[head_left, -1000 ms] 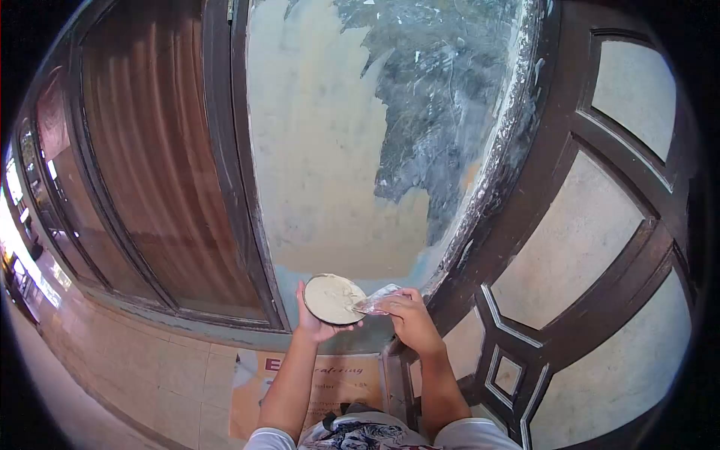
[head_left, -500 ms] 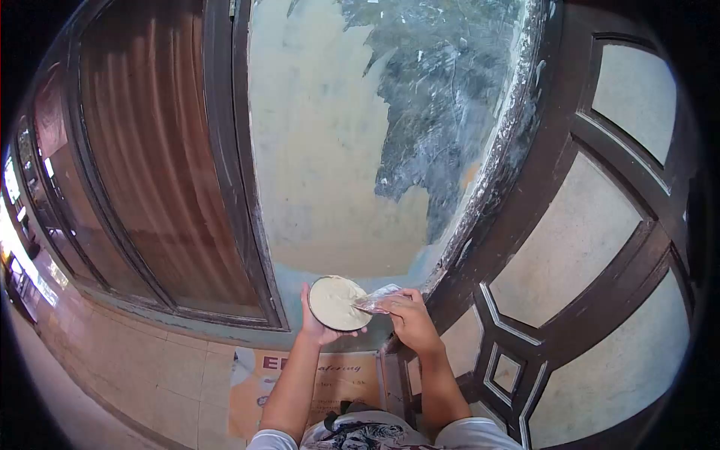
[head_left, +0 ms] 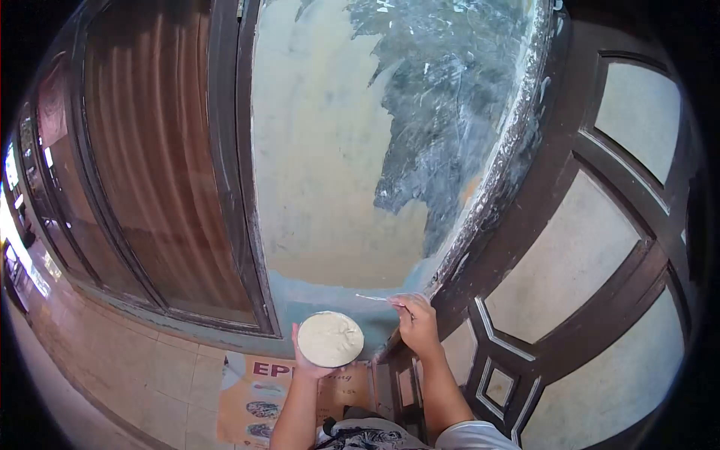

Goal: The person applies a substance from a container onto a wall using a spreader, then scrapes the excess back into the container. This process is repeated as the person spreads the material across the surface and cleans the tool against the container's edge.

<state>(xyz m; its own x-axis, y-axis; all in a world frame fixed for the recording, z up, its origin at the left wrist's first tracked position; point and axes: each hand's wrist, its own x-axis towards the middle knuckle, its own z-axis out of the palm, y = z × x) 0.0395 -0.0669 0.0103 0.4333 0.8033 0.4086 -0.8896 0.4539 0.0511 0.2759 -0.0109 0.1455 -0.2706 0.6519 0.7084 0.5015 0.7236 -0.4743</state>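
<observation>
My left hand is wrapped round a round bowl from the left and below. Pale cream paste fills the bowl almost to its rim, with ridges on its right side. Up and to the right of it, my right hand grips a thin scraper, seen nearly edge-on and pointing left, apart from the bowl. Beyond both hands stands the wall panel, coated cream on the left and below, with a bare dark grey patch at the upper right.
A dark wooden door with pale panels stands close on the right. To the left is a brown-framed window with a curtain behind it. A printed orange banner lies on the tiled floor below my hands.
The scraper has come up out of the paste and away from the bowl, turned edge-on. My left hand has lowered the bowl slightly towards me.
</observation>
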